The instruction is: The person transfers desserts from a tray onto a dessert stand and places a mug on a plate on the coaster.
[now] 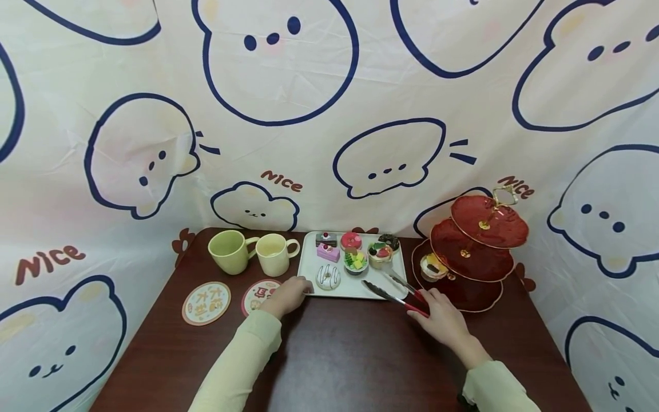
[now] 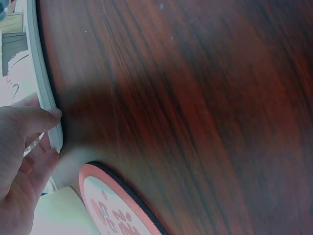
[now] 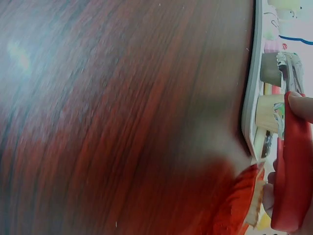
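My left hand (image 1: 289, 294) pinches the front left corner of a white tray (image 1: 344, 293); the left wrist view shows thumb and fingers on its rim (image 2: 43, 93). On the tray are a white iced donut (image 1: 328, 277), a pink donut (image 1: 351, 240), a pink cake slice (image 1: 328, 252), a fruit cup (image 1: 356, 261) and a fruit tart (image 1: 380, 253). With my right hand (image 1: 444, 317) I hold a pair of tongs (image 1: 383, 293) by the red handles (image 3: 296, 166). Their spread, dark-tipped arms reach over the tray's front right part, with nothing between them.
A three-tier red stand (image 1: 465, 252) rises at the right, one small tart (image 1: 433, 267) on its bottom plate. Left of the tray stand a green mug (image 1: 229, 252) and a cream mug (image 1: 274, 255), behind two round coasters (image 1: 206, 304). A printed cloth (image 1: 319, 149) hangs behind the table.
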Demonstrator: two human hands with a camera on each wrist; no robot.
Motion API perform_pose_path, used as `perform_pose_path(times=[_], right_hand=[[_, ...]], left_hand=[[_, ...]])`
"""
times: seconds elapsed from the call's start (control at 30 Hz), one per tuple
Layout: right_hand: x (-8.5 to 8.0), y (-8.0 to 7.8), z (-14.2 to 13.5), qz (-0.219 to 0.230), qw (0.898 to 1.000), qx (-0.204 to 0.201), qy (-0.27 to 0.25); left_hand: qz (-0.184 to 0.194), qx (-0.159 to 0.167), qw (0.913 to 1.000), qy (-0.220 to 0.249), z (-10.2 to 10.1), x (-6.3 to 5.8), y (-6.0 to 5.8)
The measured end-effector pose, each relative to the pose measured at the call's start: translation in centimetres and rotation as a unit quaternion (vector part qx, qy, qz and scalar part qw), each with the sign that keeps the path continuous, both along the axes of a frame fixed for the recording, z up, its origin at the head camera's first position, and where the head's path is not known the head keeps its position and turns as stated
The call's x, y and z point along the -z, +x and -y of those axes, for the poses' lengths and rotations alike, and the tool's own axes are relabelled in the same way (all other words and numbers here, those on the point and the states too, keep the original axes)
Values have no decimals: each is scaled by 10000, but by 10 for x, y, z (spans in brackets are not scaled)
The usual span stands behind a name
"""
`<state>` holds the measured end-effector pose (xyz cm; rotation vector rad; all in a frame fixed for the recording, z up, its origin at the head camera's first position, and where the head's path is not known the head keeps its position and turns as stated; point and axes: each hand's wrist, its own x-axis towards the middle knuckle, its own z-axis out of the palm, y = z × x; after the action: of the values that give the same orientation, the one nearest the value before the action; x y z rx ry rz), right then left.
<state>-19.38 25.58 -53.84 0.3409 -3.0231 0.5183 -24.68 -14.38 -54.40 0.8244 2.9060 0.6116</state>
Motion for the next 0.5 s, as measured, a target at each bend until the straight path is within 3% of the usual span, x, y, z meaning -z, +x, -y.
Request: perform_pose_path(times=[0.5], right_hand=[[12, -12, 25, 232, 9997, 27, -108]], left_hand=[[-7, -53, 10000, 44, 0, 1, 1]])
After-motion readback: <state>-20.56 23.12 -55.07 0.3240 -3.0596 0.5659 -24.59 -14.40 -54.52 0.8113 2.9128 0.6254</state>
